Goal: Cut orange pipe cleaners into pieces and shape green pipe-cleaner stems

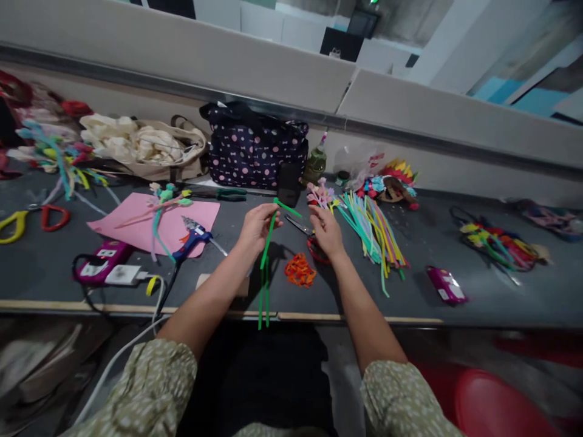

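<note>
My left hand [260, 227] pinches a bright green pipe cleaner [269, 240] above the table. The pipe cleaner is bent sharply at its top, and a short arm of it slants right toward my other hand. Green strands hang down past the table's front edge. My right hand [327, 230] is just beyond that short arm's tip, thumb and fingers apart, with nothing visible between them. Scissors [298, 226] with red handles lie beneath my right hand, which partly hides them. A small heap of orange twisted pieces [299, 270] is on the table between my forearms.
Colourful pipe cleaners [371, 233] lie to the right, near a purple box [446, 285]. On the left are a glue gun [194, 237], pink paper [136, 212] and a power strip [102, 261] with cables. A polka-dot bag [257, 149] and a bottle [315, 164] stand behind.
</note>
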Demonstrator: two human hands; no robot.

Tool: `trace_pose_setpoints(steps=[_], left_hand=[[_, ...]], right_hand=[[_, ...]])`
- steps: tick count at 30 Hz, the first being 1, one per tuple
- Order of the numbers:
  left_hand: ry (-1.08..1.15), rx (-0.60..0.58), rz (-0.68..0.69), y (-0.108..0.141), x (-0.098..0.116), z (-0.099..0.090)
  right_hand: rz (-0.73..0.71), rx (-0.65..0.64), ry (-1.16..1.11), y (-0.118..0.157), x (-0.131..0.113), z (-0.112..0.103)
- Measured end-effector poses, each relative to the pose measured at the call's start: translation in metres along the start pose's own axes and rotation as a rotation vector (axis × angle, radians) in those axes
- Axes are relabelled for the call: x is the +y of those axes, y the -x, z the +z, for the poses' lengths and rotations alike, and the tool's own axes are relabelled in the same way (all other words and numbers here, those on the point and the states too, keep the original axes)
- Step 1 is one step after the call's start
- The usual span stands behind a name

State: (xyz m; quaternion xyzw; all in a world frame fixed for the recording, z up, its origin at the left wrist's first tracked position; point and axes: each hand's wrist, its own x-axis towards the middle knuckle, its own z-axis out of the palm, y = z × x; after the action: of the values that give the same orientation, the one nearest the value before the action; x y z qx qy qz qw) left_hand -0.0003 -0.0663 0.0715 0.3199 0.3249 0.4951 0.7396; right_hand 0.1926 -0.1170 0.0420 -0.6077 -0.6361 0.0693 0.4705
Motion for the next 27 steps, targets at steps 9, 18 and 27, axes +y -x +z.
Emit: trace_pose_setpoints(steps=[9, 18, 27], left_hand=[[0.109, 0.150, -0.205, -0.029, -0.017, -0.019], [0.127, 0.105, -0.277, -0.027, -0.015, -0.023], [0.163, 0.118, -0.332, -0.024, -0.014, -0.021]], right_hand=[[-0.124, -0.258, 0.551, -0.049, 0.066, 0.033], [-0.100, -0.385, 0.597, -0.063, 0.083, 0.051], [-0.108, -0.396, 0.600, -0.070, 0.084, 0.052]])
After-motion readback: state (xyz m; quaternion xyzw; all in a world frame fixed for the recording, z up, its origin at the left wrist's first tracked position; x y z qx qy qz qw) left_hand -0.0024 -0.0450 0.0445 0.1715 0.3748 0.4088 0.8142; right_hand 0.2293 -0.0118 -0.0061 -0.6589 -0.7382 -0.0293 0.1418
